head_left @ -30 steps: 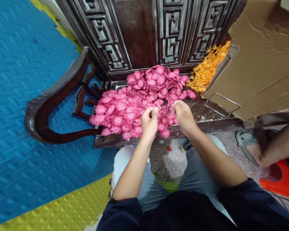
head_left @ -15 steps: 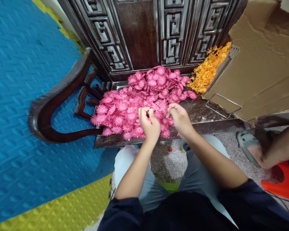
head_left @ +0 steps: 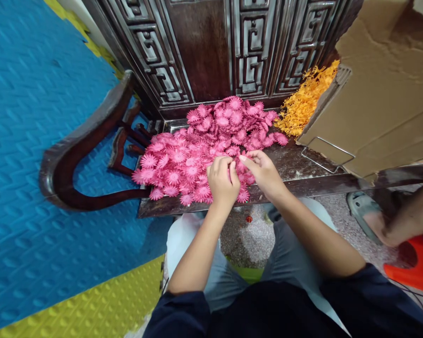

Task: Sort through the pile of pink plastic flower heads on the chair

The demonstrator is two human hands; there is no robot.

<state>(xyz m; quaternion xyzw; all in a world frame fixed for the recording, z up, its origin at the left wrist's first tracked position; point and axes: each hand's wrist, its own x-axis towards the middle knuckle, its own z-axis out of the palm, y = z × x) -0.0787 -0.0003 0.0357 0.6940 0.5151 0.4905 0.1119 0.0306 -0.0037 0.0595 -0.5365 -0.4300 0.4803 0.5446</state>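
Flowers point(head_left: 178, 157), pink and many-petalled, lie heaped over the left and middle of the dark wooden counter point(head_left: 285, 164), overlapping one another and reaching its front edge. The left hand point(head_left: 224, 180) is over the front of the heap, back upward, fingers bent inward with the thumb near them. A sliver of pink shows in the gap by its thumb, but I cannot tell whether that is something gripped or part of the heap below. The right hand point(head_left: 257, 169) is just beside it, its thumb and forefinger brought close together toward the left hand. A small bit of pink shows at those fingertips; whether they are clamped on it is too small to tell.

Beyond the heap rises a carved backrest point(head_left: 201, 51), and a curved armrest point(head_left: 58, 162) borders the left end. Orange pieces point(head_left: 301, 105) are piled at the back right, next to the pink heap and partly behind cardboard point(head_left: 380, 103). A wire loop point(head_left: 334, 147) lies against the cardboard's lower part. On the floor, below the counter's edge and between the person's knees, is a small red thing point(head_left: 249, 219). Another person's shoe point(head_left: 363, 216) is at right.
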